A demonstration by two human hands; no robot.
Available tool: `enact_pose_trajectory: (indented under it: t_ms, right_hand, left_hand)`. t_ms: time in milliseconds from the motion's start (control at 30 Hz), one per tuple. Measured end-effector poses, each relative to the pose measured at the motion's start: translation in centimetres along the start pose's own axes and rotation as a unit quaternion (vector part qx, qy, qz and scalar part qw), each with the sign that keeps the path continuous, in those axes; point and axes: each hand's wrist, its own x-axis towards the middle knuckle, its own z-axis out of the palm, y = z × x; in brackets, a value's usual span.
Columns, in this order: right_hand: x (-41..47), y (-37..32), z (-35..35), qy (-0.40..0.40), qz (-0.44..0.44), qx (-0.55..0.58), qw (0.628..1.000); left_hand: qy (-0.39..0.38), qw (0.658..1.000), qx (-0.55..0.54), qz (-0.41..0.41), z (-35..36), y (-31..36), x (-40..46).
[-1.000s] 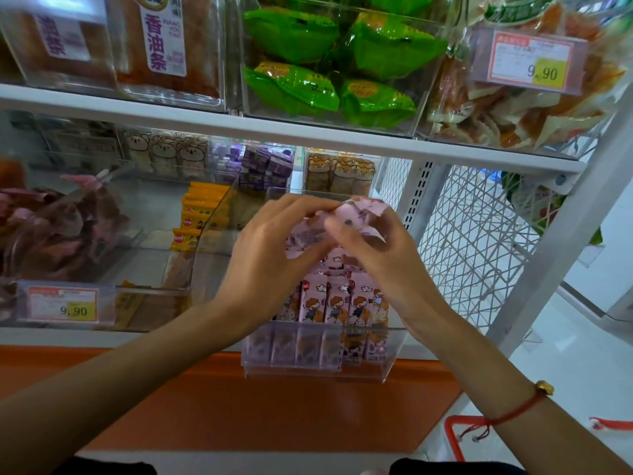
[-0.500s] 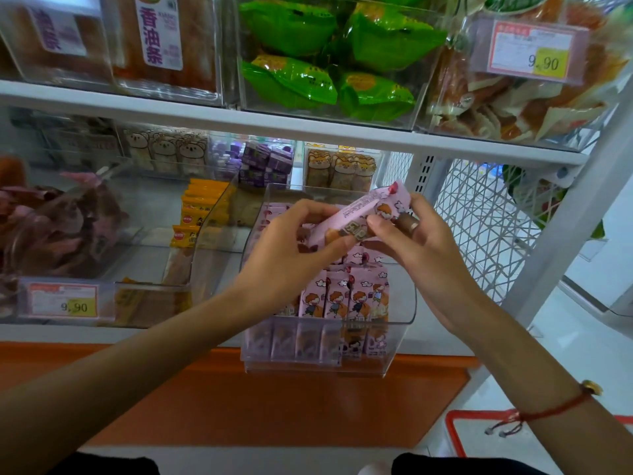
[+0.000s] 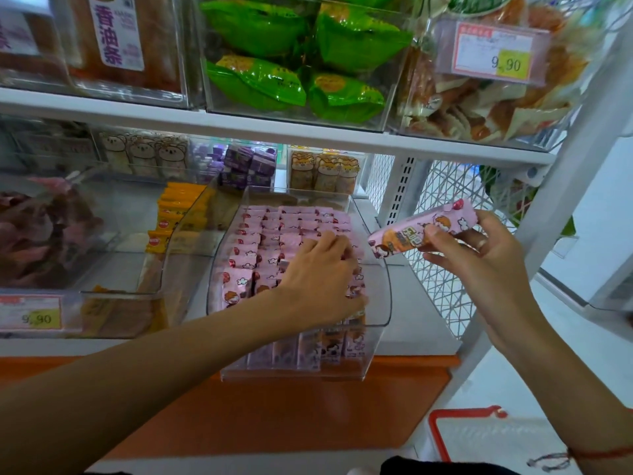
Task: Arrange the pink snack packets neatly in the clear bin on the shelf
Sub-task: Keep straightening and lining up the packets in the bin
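Nearest the camera, both forearms reach up from the bottom edge toward the shelf (image 3: 274, 132). On the person's right side, the right hand (image 3: 479, 258) is raised beside the clear bin (image 3: 383, 296), thumb and fingers closed on one pink snack packet (image 3: 423, 229) held level and clear of the bin, gripped near its middle. It looks light and slightly soft, a crinkly film wrapper likely to slip or crush under a hard squeeze, so a gentle pinch across its flat faces seems best. Further in, the left hand (image 3: 318, 272) lies palm-down with fingers spread on the packets in the bin (image 3: 253, 248), pressing them, gripping nothing I can make out. Those packets stand in close rows from front to back.
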Motion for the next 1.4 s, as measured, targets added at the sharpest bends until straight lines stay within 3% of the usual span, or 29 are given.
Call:
enact_pose_trajectory:
  t_ms: [133,333,633,733,800,967,1233,1333,1400]
  right_hand:
    - [0.5,0.0,0.4,-0.018,-0.058,-0.105,0.993]
    - [2.5,-0.8,2.2,-0.113,-0.100,-0.262,0.953]
    - [3.9,-1.2,4.6,-0.220,-0.183,-0.515,0.808]
    - [3.4,-0.1,5.1,-0.294,-0.146,-0.568,0.755]
    - [2.8,0.3,4.5,-0.284,-0.134,-0.545,0.777]
    - [-0.2,1.0,1.8,-0.158,-0.120,-0.463,0.864]
    - [-1.9,2.5,0.8,-0.179,-0.031,-0.392,0.902]
    - [-1.5,2.3,0.7,-0.175,-0.026,-0.369,0.912]
    - [-1.2,1.9,0.8,-0.142,-0.058,-0.364,0.919]
  left_hand:
    - [0.018,0.997,-0.080,0.002,-0.1,-0.5,-0.6]
    - [0.012,0.987,-0.160,0.028,-1.0,-0.8,-1.8]
    - [0.040,0.984,-0.171,0.022,-0.9,-1.4,-2.9]
    - [0.045,0.981,-0.185,0.025,-1.0,-1.2,-2.9]
    - [0.046,0.979,-0.197,0.021,-1.1,-1.1,-2.8]
    - [0.021,0.979,-0.202,0.009,-1.7,-0.6,-1.3]
    - [-0.066,0.981,-0.178,-0.030,-2.4,0.1,1.4]
    - [-0.026,0.968,-0.245,-0.043,-2.6,0.4,1.3]
    - [0.044,0.935,-0.345,-0.071,-3.5,0.4,1.0]
